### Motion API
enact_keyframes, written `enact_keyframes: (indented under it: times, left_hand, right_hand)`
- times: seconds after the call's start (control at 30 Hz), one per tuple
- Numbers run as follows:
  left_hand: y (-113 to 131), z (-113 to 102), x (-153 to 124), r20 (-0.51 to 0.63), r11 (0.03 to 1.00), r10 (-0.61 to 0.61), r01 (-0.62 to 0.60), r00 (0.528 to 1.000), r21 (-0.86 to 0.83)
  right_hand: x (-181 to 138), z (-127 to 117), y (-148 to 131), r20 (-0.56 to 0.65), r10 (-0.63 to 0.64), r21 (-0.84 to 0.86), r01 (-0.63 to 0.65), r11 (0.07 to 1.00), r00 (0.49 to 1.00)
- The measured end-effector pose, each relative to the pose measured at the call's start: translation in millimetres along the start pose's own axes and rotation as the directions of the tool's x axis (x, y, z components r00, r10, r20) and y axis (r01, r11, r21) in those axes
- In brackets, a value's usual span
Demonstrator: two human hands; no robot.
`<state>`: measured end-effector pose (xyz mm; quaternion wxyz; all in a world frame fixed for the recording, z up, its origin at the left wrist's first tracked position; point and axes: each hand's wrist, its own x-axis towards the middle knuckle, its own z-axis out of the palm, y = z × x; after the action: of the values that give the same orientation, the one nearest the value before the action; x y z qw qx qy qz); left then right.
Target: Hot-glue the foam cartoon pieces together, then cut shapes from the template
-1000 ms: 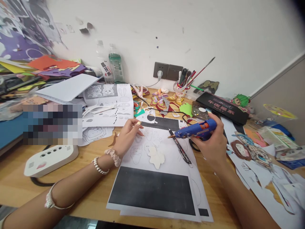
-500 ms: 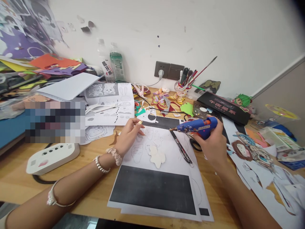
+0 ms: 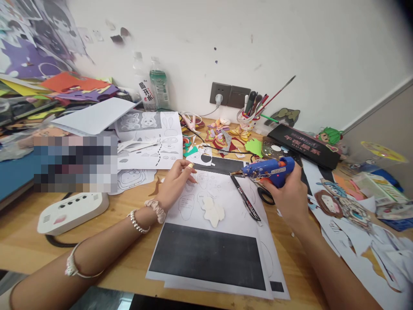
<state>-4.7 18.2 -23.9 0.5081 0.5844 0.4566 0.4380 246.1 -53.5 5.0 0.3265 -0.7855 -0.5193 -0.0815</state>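
My right hand (image 3: 288, 198) is wrapped around the handle of a blue hot glue gun (image 3: 269, 170). Its nozzle points left above the printed sheets, and bits of glue cling to its front. My left hand (image 3: 177, 181) rests at the left edge of the printed sheets (image 3: 174, 215), fingers loosely bent and apart, with nothing visible in them. Between the hands, a cream-white cut-out shape (image 3: 213, 212) lies flat on the top sheet, below a few line drawings. A black marker pen (image 3: 245, 199) lies slanted on the sheet, under the glue gun's nozzle.
Scissors (image 3: 266, 196) lie partly behind my right hand. A white power strip (image 3: 72, 213) sits left, with drawing sheets (image 3: 148, 163) behind it. Paper butterflies (image 3: 216, 135), a pen holder (image 3: 248, 114) and a black box (image 3: 303, 146) stand at the back. Paper scraps (image 3: 364, 254) cover the right side.
The glue gun has shifted very slightly right in view. Both hands otherwise keep their places, and the white cut-out has not moved.
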Motion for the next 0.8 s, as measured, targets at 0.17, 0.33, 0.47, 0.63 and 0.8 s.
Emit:
enact_keyframes:
  times: [0.17,0.33,0.47,0.63,0.8]
  left_hand:
    - [-1,0,0,-0.001,1.0,0.002,-0.002,1.0,0.009]
    - [-1,0,0,0.0,1.0,0.007,-0.007,1.0,0.013]
    - [1,0,-1,-0.008,1.0,0.011,-0.011,1.0,0.02]
    - [4,-1,-2,-0.04,1.0,0.011,-0.011,0.999,0.011]
    - [4,-3,0,-0.056,0.991,0.056,-0.049,0.997,0.124]
  right_hand:
    - [0,-1,-1,0.025,0.022,-0.003,-0.022,1.0,0.999]
    - [0,-2,-4,0.032,0.023,0.006,-0.023,1.0,0.999]
    - [-1,-3,-5,0.057,0.027,0.001,-0.027,1.0,0.998]
    - [-4,-3,-8,0.087,-0.035,-0.01,0.036,0.999,0.996]
    - [-6,-6,-15,0.082,0.007,0.005,-0.007,1.0,0.997]
